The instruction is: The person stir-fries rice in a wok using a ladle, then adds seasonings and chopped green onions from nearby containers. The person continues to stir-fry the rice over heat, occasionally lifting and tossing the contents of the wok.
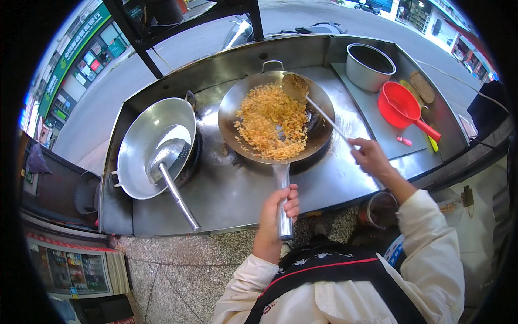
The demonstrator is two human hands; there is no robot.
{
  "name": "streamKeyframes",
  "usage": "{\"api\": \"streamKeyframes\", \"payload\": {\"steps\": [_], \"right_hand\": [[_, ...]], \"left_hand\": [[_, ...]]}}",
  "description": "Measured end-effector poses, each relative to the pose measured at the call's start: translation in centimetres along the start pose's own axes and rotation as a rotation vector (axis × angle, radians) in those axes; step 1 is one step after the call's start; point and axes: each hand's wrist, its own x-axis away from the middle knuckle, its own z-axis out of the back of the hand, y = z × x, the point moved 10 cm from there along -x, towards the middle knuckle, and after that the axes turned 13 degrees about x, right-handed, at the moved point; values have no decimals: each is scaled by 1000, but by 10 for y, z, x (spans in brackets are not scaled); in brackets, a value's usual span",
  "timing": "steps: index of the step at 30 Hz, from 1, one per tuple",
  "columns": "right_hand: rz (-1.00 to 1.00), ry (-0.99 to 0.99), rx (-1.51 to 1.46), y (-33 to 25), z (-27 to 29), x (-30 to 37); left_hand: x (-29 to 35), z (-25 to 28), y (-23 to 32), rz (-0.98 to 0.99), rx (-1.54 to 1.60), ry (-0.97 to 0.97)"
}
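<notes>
A wok [319,102] sits on the steel stove top, with orange-brown fried rice [270,121] spread over its inside. My left hand [280,208] is wrapped around the wok's metal handle, which points toward me. In my right hand [369,156] is the long thin handle of a ladle [295,87]. The ladle's round bowl rests at the far right side of the wok, by the edge of the rice, and looks coated with sauce or oil.
Left of the wok stands a wide metal basin [135,135] holding a perforated skimmer [171,186], its handle jutting over the front edge. A pot [368,75], a red plastic dipper [396,105] and a small red object [404,141] are at the right. A raised steel wall [216,67] borders the far side.
</notes>
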Motion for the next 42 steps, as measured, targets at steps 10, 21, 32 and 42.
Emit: {"api": "streamKeyframes", "payload": {"steps": [10, 21, 32, 42], "right_hand": [[150, -123, -247, -38, -7, -22], [714, -117, 799, -40, 34, 50], [449, -346, 736, -91, 164, 82], [756, -49, 1202, -81, 96, 77]], "left_hand": [[-1, 1, -1, 6, 103, 12], [3, -3, -3, 13, 130, 1], [6, -35, 1, -18, 186, -166], [32, -43, 24, -354, -312, 15]]}}
